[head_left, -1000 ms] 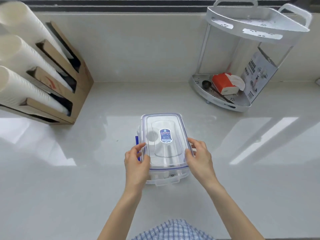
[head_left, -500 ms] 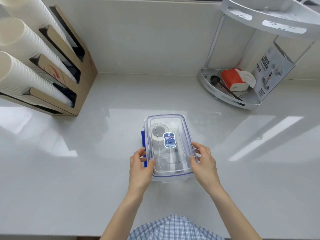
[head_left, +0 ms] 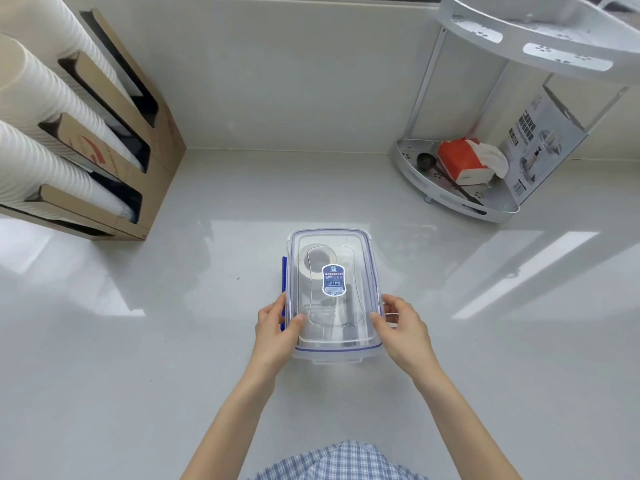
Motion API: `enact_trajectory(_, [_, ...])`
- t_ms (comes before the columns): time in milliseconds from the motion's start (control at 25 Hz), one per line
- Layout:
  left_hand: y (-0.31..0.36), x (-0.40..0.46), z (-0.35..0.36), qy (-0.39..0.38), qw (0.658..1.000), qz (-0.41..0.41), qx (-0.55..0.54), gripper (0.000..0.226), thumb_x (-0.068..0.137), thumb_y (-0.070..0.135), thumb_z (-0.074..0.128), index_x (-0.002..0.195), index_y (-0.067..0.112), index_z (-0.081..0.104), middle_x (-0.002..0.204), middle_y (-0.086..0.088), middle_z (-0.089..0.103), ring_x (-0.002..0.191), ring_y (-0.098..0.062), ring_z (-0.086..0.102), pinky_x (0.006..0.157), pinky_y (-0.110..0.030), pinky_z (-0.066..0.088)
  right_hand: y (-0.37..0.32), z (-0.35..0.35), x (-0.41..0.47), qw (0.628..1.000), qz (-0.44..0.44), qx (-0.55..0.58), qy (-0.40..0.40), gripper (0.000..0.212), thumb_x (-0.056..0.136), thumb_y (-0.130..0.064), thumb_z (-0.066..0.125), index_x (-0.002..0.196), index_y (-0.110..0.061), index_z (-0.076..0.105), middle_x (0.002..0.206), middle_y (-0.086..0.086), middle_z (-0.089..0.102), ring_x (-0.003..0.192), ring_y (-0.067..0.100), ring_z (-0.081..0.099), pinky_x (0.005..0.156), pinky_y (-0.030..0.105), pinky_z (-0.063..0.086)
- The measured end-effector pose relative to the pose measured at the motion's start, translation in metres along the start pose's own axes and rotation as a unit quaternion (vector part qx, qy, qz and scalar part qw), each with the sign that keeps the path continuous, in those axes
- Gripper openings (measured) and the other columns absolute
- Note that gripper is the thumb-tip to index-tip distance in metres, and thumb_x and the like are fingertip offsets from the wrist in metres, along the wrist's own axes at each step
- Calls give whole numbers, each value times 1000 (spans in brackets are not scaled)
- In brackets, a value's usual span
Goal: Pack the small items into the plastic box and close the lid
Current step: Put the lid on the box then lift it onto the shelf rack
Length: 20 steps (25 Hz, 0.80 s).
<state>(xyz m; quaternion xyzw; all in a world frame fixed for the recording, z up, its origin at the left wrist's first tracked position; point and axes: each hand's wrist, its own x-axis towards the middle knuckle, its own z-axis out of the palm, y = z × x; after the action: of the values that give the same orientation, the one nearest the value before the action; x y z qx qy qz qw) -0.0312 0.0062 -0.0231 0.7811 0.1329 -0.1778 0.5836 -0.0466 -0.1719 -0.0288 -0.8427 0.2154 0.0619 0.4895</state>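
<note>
A clear plastic box (head_left: 367,351) stands on the white counter, its transparent lid (head_left: 360,251) with a blue seal and a blue label lying on top. Through the lid I make out a roll of tape (head_left: 313,263) and other small items, blurred. A blue latch (head_left: 284,275) sticks out on the box's left side. My left hand (head_left: 277,323) grips the near left edge, thumb on the lid. My right hand (head_left: 403,327) grips the near right edge, thumb on the lid too.
A cardboard rack (head_left: 152,161) holding stacks of white paper cups (head_left: 45,105) stands at the back left. A white corner shelf (head_left: 450,195) at the back right carries an orange tissue pack (head_left: 460,162), a spoon and a printed box (head_left: 540,143). A wall runs behind.
The near end of the box, tilted up a second ago, now rests flat on the counter. Both hands stay on its near sides. The camera has moved closer.
</note>
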Motion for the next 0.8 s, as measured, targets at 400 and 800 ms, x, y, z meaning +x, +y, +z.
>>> enact_trajectory(400, [-3, 7, 2, -30, 998, 21, 44, 48, 94, 18, 35, 139, 29, 23, 143, -9, 34, 133, -25, 30, 113, -42, 24, 17, -7, 6, 959, 128, 216, -129, 39, 85, -28, 58, 118, -7, 56, 115, 9, 66, 107, 24, 62, 99, 39, 46])
enact_trajectory(800, [0, 6, -2, -44, 998, 24, 37, 49, 94, 18, 37, 140, 27, 23, 143, -3, 37, 129, -21, 38, 110, -35, 29, 7, 3, -2, 999, -13, 34, -13, 38, 91, -23, 49, 128, -17, 45, 121, 12, 54, 104, 22, 54, 92, 30, 44])
